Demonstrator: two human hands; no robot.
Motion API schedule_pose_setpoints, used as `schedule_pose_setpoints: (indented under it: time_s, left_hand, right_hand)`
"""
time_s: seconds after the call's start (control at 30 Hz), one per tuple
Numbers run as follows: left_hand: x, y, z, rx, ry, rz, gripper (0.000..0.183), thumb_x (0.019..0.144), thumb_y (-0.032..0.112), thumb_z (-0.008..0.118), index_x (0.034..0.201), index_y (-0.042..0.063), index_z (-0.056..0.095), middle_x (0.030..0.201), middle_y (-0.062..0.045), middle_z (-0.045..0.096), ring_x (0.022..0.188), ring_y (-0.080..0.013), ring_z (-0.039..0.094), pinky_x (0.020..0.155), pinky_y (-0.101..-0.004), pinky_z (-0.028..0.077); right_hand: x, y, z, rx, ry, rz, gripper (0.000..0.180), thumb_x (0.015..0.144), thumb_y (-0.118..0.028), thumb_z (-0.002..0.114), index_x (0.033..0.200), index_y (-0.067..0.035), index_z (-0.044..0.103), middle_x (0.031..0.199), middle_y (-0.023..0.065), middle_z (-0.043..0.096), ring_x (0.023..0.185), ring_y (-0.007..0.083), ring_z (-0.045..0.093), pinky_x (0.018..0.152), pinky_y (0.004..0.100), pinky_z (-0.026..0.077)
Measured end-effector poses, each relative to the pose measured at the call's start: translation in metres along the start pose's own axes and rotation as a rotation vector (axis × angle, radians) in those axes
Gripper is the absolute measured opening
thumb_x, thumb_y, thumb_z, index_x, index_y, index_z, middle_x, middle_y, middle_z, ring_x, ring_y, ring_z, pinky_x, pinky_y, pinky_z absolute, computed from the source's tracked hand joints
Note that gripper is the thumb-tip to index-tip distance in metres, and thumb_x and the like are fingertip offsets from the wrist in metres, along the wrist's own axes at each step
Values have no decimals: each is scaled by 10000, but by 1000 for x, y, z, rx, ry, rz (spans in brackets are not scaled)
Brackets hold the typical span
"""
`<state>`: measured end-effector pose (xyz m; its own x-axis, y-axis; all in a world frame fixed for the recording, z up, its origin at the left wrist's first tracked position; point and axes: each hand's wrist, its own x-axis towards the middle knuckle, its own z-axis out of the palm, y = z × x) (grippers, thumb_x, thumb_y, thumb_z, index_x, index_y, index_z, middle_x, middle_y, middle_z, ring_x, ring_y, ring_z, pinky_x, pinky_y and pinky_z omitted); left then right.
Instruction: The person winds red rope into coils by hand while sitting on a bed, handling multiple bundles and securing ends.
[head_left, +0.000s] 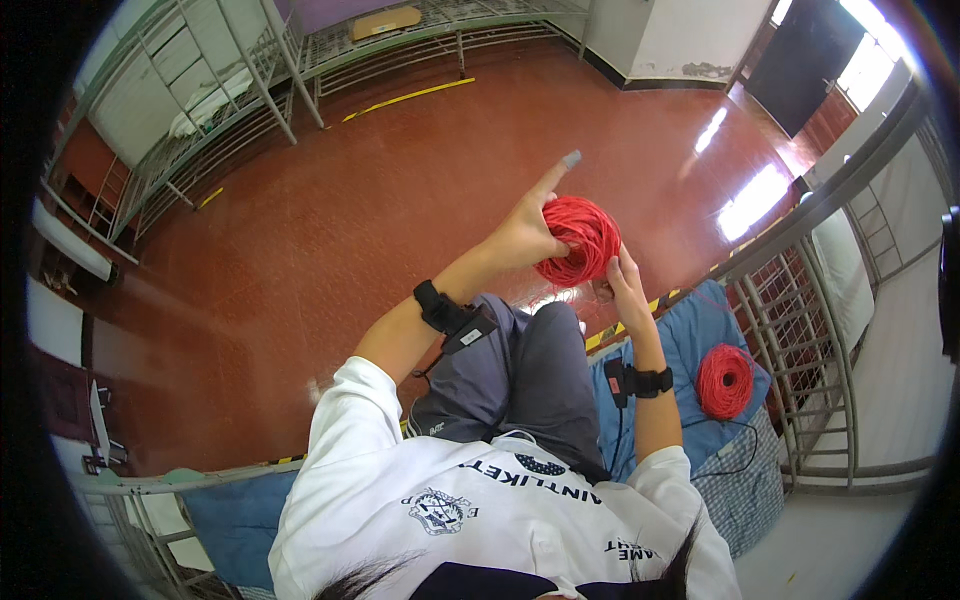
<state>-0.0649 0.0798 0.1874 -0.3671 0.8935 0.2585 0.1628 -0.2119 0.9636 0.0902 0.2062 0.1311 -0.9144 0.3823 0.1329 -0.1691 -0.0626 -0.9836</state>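
Note:
A wound ball of red cord (589, 229) is held up over the floor, just beyond my knees. My left hand (529, 225) grips it from the left, with one digit tucked into its hollow middle. Another digit, its tip covered in grey, points up and away from the ball. My right hand (626, 285) holds the lower right edge between thumb and fingers, some of which are hidden. Loose strands hang under the ball. A second red cord ball (725, 382), with a hole in its centre, lies on the blue bedding (694, 330) to my right.
I sit on a bunk bed with a metal end rail (799, 375) at the right. Black wrist devices (454, 319) with cables are strapped to both forearms. Across the red floor (300, 247) stand metal bunks (390, 37). A dark door (806, 64) is at the far right.

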Motion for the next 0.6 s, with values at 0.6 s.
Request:
schedule_pose_setpoints:
  time_s: [0.6]
  left_hand:
    - [0,-49,99,-666,397,-51,861,709,-127,597,1416,111,168,1177,-135,518,1036,-210,564,882,-340,496]
  right_hand:
    - [-14,34,25,595,461,-194,331,835,-120,618,1141,-30,530,1090,88,594,1011,177,555,866,312,443]
